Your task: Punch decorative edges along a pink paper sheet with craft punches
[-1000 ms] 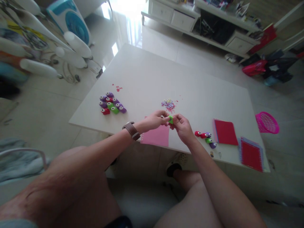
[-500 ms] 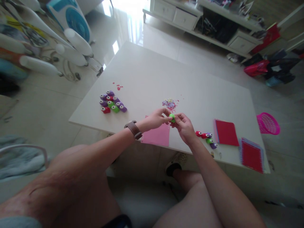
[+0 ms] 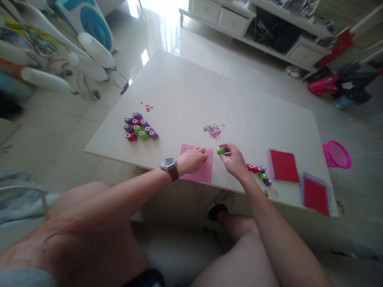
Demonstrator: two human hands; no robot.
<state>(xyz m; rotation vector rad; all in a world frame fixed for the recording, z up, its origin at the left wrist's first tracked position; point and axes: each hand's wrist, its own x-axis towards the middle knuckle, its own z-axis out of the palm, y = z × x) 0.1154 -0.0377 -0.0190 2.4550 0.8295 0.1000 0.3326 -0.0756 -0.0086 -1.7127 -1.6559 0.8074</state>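
A pink sheet (image 3: 199,175) with small holes along its edges lies at the table's near edge. My left hand (image 3: 193,160) rests over it, palm down, fingers bent towards its right side; whether anything is under the fingertips is hidden. Just right of the sheet, my right hand (image 3: 232,159) grips a small green punch (image 3: 220,150) with a round white top between thumb and fingers. Beyond the hands lies a pile of tiny pink, purple and yellow paper bits (image 3: 212,129).
Several coloured punches (image 3: 143,135) stand at the table's left, near red scraps (image 3: 148,108). More punches (image 3: 256,170) are right of my right hand, beside a red pad (image 3: 284,166) and another red pad (image 3: 315,195). A pink basket (image 3: 337,154) is beyond the right edge.
My left hand has let go of the green punch and moved left and down onto the pink sheet. My right hand keeps the punch, now turned with its round top showing.
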